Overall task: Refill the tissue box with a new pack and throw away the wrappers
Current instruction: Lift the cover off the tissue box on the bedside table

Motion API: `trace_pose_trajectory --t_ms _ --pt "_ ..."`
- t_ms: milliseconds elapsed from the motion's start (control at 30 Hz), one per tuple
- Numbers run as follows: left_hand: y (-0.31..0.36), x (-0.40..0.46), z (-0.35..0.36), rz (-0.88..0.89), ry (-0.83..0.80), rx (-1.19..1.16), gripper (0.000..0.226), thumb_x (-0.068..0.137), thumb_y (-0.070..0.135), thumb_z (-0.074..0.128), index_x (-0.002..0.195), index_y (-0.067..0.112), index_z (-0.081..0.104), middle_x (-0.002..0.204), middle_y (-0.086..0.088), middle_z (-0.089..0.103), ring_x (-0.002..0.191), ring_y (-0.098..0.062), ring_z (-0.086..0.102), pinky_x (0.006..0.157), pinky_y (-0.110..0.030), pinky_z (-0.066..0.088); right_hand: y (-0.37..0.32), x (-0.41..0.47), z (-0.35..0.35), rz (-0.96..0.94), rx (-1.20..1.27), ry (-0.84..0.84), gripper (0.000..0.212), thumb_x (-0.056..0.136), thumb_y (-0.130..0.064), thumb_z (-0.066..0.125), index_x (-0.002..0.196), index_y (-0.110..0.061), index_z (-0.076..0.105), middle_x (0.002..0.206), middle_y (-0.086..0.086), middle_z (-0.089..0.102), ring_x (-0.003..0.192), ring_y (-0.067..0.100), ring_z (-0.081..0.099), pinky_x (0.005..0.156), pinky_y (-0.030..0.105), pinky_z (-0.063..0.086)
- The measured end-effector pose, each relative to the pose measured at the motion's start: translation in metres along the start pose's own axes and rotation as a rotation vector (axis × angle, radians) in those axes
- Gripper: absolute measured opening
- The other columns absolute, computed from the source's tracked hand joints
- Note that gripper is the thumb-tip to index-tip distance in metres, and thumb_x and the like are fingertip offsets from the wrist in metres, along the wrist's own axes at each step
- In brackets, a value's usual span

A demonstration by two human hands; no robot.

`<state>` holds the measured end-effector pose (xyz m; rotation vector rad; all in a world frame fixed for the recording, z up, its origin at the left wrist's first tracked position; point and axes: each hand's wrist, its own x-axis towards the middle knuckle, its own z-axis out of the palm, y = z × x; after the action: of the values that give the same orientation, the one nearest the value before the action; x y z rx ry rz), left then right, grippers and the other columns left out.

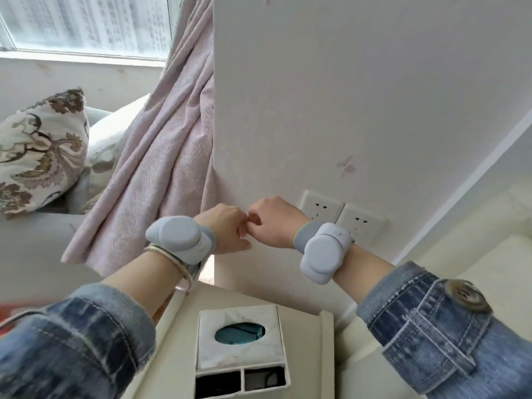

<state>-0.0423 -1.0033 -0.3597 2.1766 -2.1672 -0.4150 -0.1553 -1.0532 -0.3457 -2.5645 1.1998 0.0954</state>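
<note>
A white marbled tissue box (267, 318) stands on a cream side table (305, 370), low in the view. Its oval top opening (240, 333) shows something teal inside. Two small compartments lie at its near edge. Both my hands are raised well above the box, close to the wall. My left hand (227, 230) and my right hand (272, 223) have curled fingers and meet at the fingertips. No object shows between them. Each wrist carries a grey tracker band.
A white wall corner stands right behind my hands, with two wall sockets (342, 216) to the right. A pink curtain (161, 168) hangs at the left. A patterned cushion (40, 151) lies on a sofa at far left under the window.
</note>
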Motion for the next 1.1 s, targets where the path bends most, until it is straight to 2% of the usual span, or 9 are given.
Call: trace_pose_trajectory --t_ms 133,267,400,567,633,733,833,967,1100 --pt "-0.002 0.014 0.052 -0.026 0.036 -0.003 0.022 0.080 0.030 0.058 0.090 0.012 0.067 0.074 0.003 0.055 0.075 -0.017 0.054 0.081 -0.032 0.054 0.022 0.012 0.046 -0.037 -0.033 -0.008 0.036 0.087 -0.032 0.050 0.053 -0.024 0.037 0.081 0.003 0.053 0.080 0.025 0.050 0.069 0.029 0.038" --pt "0.006 0.010 0.094 -0.067 0.077 -0.041 0.017 0.081 0.030 0.060 0.086 0.014 0.065 0.061 0.010 0.045 0.075 -0.016 0.051 0.077 -0.027 0.049 0.037 0.011 0.080 -0.101 -0.040 -0.008 0.038 0.087 -0.030 0.050 0.052 -0.023 0.038 0.080 0.004 0.053 0.079 0.025 0.050 0.068 0.029 0.037" --pt "0.029 -0.028 0.135 -0.198 0.147 -0.059 0.017 0.081 0.029 0.061 0.088 0.013 0.064 0.071 0.007 0.053 0.079 -0.016 0.051 0.075 -0.023 0.042 0.040 -0.015 0.114 -0.225 -0.048 -0.027 0.036 0.087 -0.027 0.051 0.052 -0.020 0.045 0.081 0.005 0.056 0.080 0.024 0.051 0.069 0.027 0.038" --pt "0.050 -0.076 0.158 -0.378 0.204 -0.059 0.031 0.082 0.031 0.062 0.102 0.007 0.064 0.097 -0.006 0.065 0.102 -0.025 0.059 0.079 -0.025 0.039 0.019 -0.052 0.133 -0.321 0.028 -0.050 0.018 0.084 -0.020 0.056 0.079 -0.008 0.068 0.082 0.007 0.060 0.076 0.023 0.054 0.056 0.023 0.041" --pt "0.057 -0.100 0.161 -0.408 0.173 -0.019 0.032 0.083 0.031 0.061 0.104 0.007 0.064 0.108 -0.009 0.068 0.105 -0.027 0.060 0.080 -0.026 0.039 0.011 -0.069 0.141 -0.344 0.054 -0.074 0.021 0.084 -0.019 0.057 0.092 -0.003 0.070 0.085 0.009 0.061 0.077 0.023 0.055 0.059 0.025 0.044" --pt "0.060 -0.131 0.162 -0.436 0.171 0.041 0.030 0.082 0.030 0.062 0.101 0.006 0.064 0.096 -0.009 0.065 0.102 -0.028 0.060 0.077 -0.025 0.037 -0.003 -0.089 0.151 -0.375 0.088 -0.060 0.026 0.083 -0.021 0.058 0.097 -0.003 0.071 0.087 0.009 0.062 0.079 0.024 0.057 0.066 0.026 0.044" --pt "0.062 -0.151 0.164 -0.449 0.190 0.057 0.028 0.082 0.028 0.061 0.097 0.005 0.065 0.086 -0.005 0.059 0.085 -0.024 0.053 0.074 -0.024 0.035 -0.011 -0.105 0.161 -0.386 0.120 -0.047 0.028 0.084 -0.024 0.057 0.099 -0.004 0.069 0.086 0.009 0.060 0.081 0.025 0.055 0.067 0.027 0.043" --pt "0.066 -0.166 0.179 -0.437 0.168 0.081 0.027 0.084 0.028 0.059 0.098 0.005 0.065 0.085 -0.002 0.055 0.086 -0.024 0.052 0.075 -0.024 0.036 -0.012 -0.123 0.178 -0.378 0.097 -0.066 0.027 0.086 -0.026 0.055 0.089 -0.002 0.068 0.088 0.012 0.062 0.081 0.025 0.056 0.070 0.028 0.045" --pt "0.065 -0.155 0.192 -0.398 0.137 0.081 0.030 0.085 0.027 0.056 0.104 0.006 0.067 0.108 -0.014 0.069 0.104 -0.032 0.060 0.077 -0.026 0.039 -0.002 -0.123 0.191 -0.323 0.066 -0.082 0.027 0.088 -0.027 0.053 0.069 -0.009 0.055 0.083 0.011 0.057 0.078 0.026 0.053 0.067 0.027 0.040"
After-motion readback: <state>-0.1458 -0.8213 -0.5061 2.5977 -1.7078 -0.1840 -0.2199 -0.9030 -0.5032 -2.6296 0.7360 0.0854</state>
